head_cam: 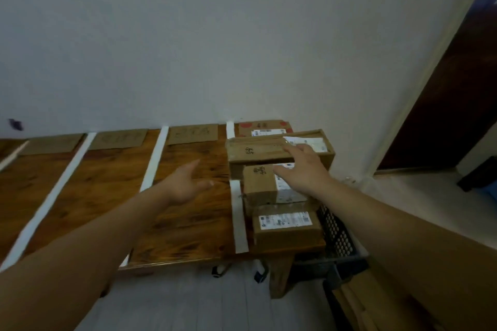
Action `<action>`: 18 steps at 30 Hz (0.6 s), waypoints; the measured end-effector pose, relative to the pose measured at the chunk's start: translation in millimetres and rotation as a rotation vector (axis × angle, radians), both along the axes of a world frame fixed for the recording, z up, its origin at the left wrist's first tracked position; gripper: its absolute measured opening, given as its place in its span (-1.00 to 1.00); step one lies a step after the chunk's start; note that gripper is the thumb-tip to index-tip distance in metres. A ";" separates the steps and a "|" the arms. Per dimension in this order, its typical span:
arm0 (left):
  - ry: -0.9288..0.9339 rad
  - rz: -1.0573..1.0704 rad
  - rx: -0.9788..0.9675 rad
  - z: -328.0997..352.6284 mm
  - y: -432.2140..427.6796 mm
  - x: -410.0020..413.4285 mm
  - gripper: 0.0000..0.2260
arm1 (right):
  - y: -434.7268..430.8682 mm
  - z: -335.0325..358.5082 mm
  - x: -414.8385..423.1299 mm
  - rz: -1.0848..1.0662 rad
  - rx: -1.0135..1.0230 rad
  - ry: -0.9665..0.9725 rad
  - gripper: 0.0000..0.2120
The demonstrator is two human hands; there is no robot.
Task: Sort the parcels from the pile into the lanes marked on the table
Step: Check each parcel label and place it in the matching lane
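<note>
The parcel pile [259,185] sits at the table's [188,223] 3 o'clock end, just right of a white tape strip [238,217]. The right hand [304,169] hovers spread-fingered over the long top box [255,150], gripping nothing. At its 9 o'clock, the left hand [185,183] hangs open above the neighbouring lane.

The left grip [185,184] and right grip [305,172] are bare, like the left forearm [107,226] and right forearm [390,212].

Before me the brown cardboard parcels [285,234] sit stacked at the right end of the wooden table [188,217], white tape strips [154,158] to their left, flat cardboard signs [192,134] along the far edge, black plastic crate [338,234] just right.
</note>
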State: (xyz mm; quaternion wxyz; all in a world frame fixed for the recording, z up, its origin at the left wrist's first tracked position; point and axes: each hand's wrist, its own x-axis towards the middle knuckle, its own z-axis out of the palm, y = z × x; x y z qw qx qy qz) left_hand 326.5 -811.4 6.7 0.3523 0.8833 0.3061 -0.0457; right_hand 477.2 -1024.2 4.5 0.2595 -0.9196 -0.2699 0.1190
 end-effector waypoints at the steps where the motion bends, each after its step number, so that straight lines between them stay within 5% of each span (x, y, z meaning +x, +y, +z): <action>1: 0.013 -0.001 0.029 5.4 13.4 -12.5 -0.32 | 13.2 7.5 -6.2 0.025 0.008 -0.004 -0.35; 7: -0.023 0.118 0.206 42.8 105.1 -114.2 -0.35 | 122.6 47.1 -68.8 0.232 0.003 -0.039 -0.39; 18: -0.111 0.501 0.241 93.1 309.1 -379.1 -0.39 | 382.6 86.0 -277.0 0.534 0.106 -0.010 -0.38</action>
